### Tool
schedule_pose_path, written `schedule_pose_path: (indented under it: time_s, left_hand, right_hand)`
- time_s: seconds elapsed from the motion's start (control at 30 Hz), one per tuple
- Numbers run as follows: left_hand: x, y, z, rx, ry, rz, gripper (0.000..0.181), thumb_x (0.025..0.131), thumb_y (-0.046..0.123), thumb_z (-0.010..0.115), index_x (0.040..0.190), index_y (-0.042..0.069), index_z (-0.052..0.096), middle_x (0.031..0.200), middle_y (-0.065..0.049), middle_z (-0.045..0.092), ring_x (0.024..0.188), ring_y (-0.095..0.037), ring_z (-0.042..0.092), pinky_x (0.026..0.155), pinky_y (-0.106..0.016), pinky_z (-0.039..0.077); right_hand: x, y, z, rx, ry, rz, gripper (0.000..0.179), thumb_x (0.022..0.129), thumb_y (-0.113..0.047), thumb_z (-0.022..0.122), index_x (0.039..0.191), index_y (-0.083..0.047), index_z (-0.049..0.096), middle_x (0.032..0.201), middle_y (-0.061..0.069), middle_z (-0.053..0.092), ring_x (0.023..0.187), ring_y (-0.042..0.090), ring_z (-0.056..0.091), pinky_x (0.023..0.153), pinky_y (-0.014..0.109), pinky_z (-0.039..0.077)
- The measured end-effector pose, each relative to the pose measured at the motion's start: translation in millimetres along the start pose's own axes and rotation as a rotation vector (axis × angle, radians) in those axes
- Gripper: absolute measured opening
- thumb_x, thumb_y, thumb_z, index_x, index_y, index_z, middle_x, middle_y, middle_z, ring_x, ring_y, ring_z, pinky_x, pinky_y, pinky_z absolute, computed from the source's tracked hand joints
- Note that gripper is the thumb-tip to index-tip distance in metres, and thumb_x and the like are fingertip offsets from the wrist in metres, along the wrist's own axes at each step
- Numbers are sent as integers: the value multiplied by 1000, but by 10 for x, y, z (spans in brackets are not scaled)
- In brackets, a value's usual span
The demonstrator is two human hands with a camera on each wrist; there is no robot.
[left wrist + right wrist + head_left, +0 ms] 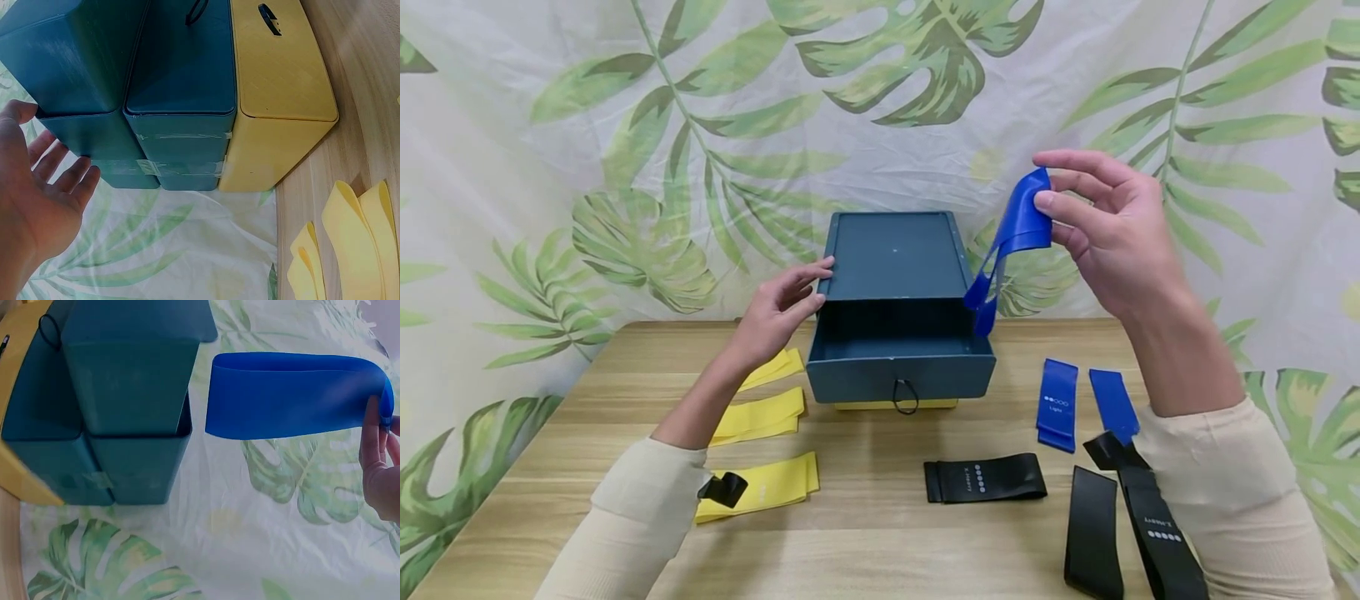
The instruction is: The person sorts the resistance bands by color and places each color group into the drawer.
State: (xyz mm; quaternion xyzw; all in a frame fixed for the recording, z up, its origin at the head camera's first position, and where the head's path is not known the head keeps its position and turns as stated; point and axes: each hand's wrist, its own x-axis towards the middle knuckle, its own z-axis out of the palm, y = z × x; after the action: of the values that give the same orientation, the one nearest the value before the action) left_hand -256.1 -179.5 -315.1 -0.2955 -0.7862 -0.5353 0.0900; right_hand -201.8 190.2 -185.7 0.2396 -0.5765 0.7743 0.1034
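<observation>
My right hand pinches a blue resistance band by one end, beside the upper right of a dark teal drawer unit. The rest of the band hangs down as a loop, its lower end in front of the unit's right edge in the head view. In the right wrist view the looped band stretches sideways from the fingertips. My left hand touches the unit's left side with loosely extended fingers. The top drawer is pulled out, and its visible inside holds nothing.
Below are another teal drawer and a yellow one. Yellow bands lie at left. Blue bands and black bands lie at right and front. A leaf-patterned cloth hangs behind the wooden table.
</observation>
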Motion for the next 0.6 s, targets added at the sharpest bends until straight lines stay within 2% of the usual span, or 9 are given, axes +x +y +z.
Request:
schedule_pose_path:
  time_s: [0.33,0.6]
  left_hand:
    - [-3,-14,-21,2,-11,-6,33,107,1,52,138,-8,56,160,-16,45,150,-30,39,123,-49,29]
    - [-7,-20,-22,8,-12,8,33,107,1,52,139,-7,56,160,-16,45,151,-30,38,123,-50,29]
  right_hand:
    - [70,86,228,-27,-62,14,24,96,7,66,117,-1,74,98,15,60,89,26,66,78,26,62]
    - [133,209,436,-83,-114,29,27,97,5,65,121,-5,73,100,16,62,93,28,67,81,29,62]
